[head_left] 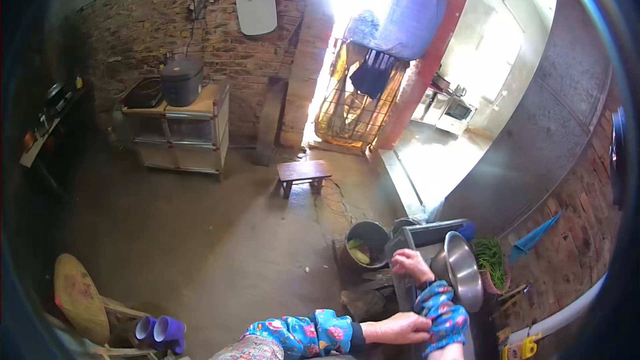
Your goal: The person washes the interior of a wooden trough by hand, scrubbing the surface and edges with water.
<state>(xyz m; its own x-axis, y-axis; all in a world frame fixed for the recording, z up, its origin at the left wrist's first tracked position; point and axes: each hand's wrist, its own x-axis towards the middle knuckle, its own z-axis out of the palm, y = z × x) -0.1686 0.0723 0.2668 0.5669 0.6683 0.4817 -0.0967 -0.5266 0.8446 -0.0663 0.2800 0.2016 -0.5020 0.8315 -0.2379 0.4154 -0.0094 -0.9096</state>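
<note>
My left hand (400, 327) reaches across from the left and is closed on the blue flowered sleeve cover (443, 313) of my right forearm. My right hand (412, 266) is held in the air with its fingers loosely bent and apart, nothing in them. Just right of it a shiny metal basin (465, 272) sits tilted. Beyond my right hand is the rim of a dark grey tub or sink (437, 230), partly hidden by the hand and basin. A dark bucket (368, 237) with yellowish-green pieces inside stands to its left.
Green leafy vegetables (491, 257) and a blue cloth (535, 239) are by the right wall, with a white pipe (563, 315) and yellow bottle (520, 348) nearer. A low wooden stool (304, 171) stands ahead. Purple hollow things (160, 331) and a round wooden board (80, 299) lie left.
</note>
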